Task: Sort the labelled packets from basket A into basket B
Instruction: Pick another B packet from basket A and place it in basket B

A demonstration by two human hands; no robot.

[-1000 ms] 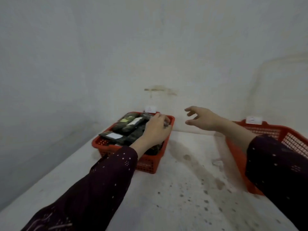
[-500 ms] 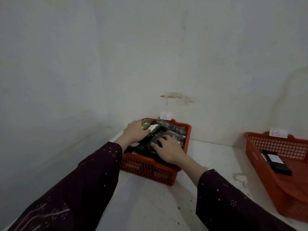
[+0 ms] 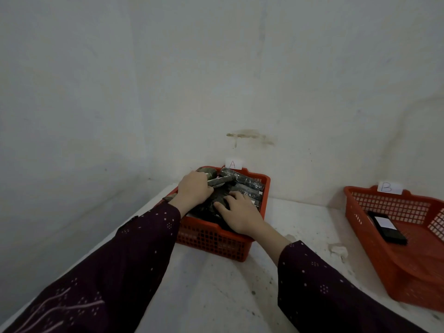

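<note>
Both hands are in basket A (image 3: 213,239), which sits at the back left of the table (image 3: 216,284) under a paper tag marked A (image 3: 232,164). The basket is packed with dark packets (image 3: 242,182), some showing white labels at their ends.

Left hand (image 3: 193,192) is curled over the pile at the basket's left side, fingers closed around a greyish packet (image 3: 219,181) that pokes out to the right of the knuckles. Grasping it, by the look of it, but not lifted.

Right hand (image 3: 240,216) lies flat on a black packet (image 3: 211,205) in the near middle of the pile, fingers spread and relaxed, pressing or steadying, not gripping anything.

Step in hand: search and pick in A, probably rummaging for the next labelled packet.

Far right, well apart from A, basket B (image 3: 384,258) with its B tag (image 3: 386,187) holds one black packet, white label up (image 3: 386,228), lying on the floor of the basket. So the sort looks barely begun, most of the stock is still in A.

Next move, my guess: check the label on the gripped packet, pull it free while the right hand holds the pile down, then carry it across the bare table to B. Tight packing could drag neighbours out with it.
</note>
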